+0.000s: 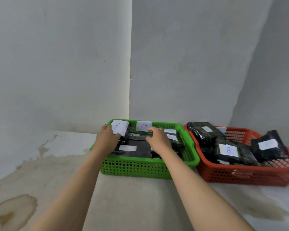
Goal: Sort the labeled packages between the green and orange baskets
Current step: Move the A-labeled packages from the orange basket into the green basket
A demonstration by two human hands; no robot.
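A green basket (140,167) sits on the floor in the corner, holding several black packages with white labels marked A. My left hand (107,139) grips a package with a black-inked A label (119,128) at the basket's far left corner. My right hand (158,140) reaches into the basket, fingers curled on a black package (137,137) just below the red A label (144,125). To the right stands the orange basket (240,175), piled with black packages, one labelled B (228,150).
White walls meet in a corner right behind the baskets. The pale floor (123,205) carries brown stains at the left and lower right. The two baskets touch side by side.
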